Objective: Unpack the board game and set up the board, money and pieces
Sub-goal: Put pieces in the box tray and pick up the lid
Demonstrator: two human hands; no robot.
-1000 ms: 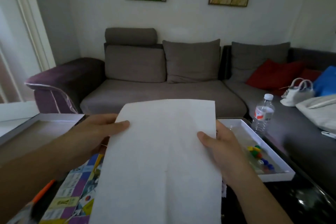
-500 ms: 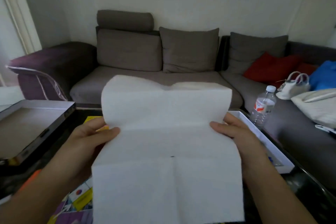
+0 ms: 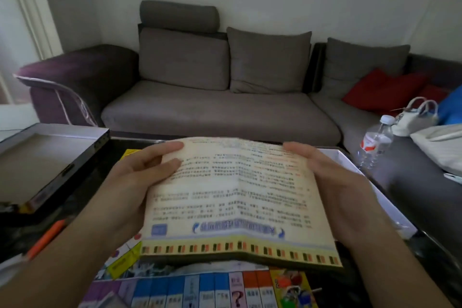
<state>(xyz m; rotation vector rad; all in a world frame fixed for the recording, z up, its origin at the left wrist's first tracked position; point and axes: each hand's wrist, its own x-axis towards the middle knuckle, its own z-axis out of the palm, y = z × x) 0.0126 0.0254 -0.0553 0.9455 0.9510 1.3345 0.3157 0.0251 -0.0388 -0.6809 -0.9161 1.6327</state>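
Both hands hold the printed rules sheet [image 3: 237, 197] above the game board [image 3: 200, 290], which already lies open on the dark coffee table [image 3: 105, 180]. The left hand [image 3: 135, 182] grips the sheet's left edge, fingers curled over the top face. The right hand [image 3: 335, 187] holds the right edge, fingers bent over its far corner. The text on the sheet is upside down to the person, and the sheet sags along its fold lines.

I judge the step is to look at this sheet and then put it aside. To do it well, one should turn it around, keep it flat with a light grip on both edges so the folds do not tear, and lay it off the board, perhaps in the empty box lid [image 3: 47, 155] at the left. The white box tray [image 3: 360, 180] at the right, partly hidden by the right hand, probably still holds pieces to unpack; its contents are not visible here.
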